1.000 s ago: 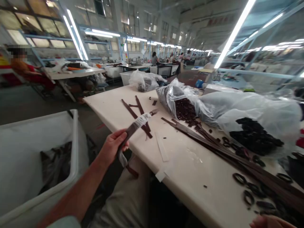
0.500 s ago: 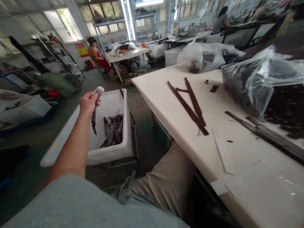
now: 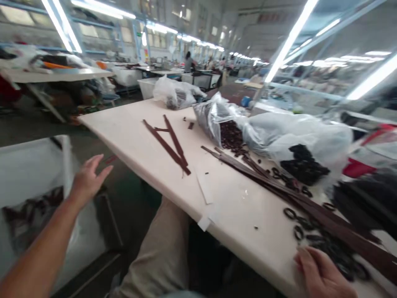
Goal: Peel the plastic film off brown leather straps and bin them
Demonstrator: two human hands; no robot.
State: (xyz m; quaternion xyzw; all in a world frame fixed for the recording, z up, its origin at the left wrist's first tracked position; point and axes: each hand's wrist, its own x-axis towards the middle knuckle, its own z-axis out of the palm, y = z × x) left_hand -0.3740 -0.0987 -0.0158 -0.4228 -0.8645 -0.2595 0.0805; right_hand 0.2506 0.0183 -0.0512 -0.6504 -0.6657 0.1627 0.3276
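My left hand (image 3: 88,180) is in the air by the rim of the white bin (image 3: 66,165), fingers apart and nothing in it. Dark brown strips (image 3: 34,211) lie blurred inside that bin. At the table's near right edge my right hand (image 3: 322,275) is closed, thumb and fingers together; anything between them is hidden. Just beyond it are black rings (image 3: 298,232) in a loose pile. Long brown straps (image 3: 297,198) run diagonally past the pile. Farther left on the table, two brown straps (image 3: 167,145) form a narrow V, a short piece between them.
Clear plastic bags stand along the table's far side, one spilling small dark brown pieces (image 3: 231,134), another holding a black bundle (image 3: 302,165). A white paper strip (image 3: 204,188) lies near the table's front edge. A person (image 3: 188,62) is in the far background.
The view has swung right. My left hand, which held a brown strip with a pale end over the bin, has let it go and opened. My right hand has come into view.
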